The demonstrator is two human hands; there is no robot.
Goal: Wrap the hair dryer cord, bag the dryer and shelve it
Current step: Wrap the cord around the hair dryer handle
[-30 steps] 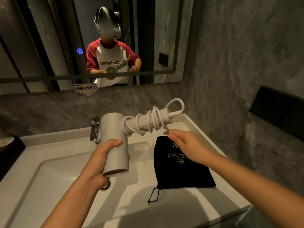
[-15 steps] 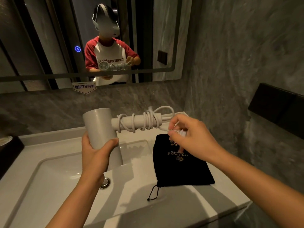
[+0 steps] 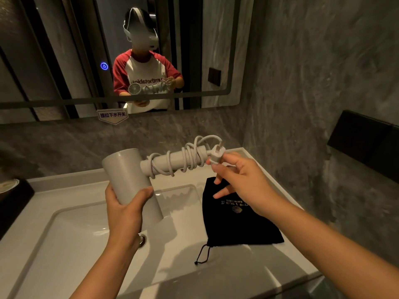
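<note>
Cord (image 3: 187, 157) is wound in loose loops around the handle of the hair dryer (image 3: 131, 180), held above the sink (image 3: 71, 229). The left hand (image 3: 125, 210) closes around the smooth barrel; the right hand (image 3: 244, 180) pinches the plug (image 3: 217, 156) at 2 o'clock. The rigid body looks slippery, so the barrel is the safer hold. The soft black bag (image 3: 235, 219) lies flat at 4 o'clock.
</note>
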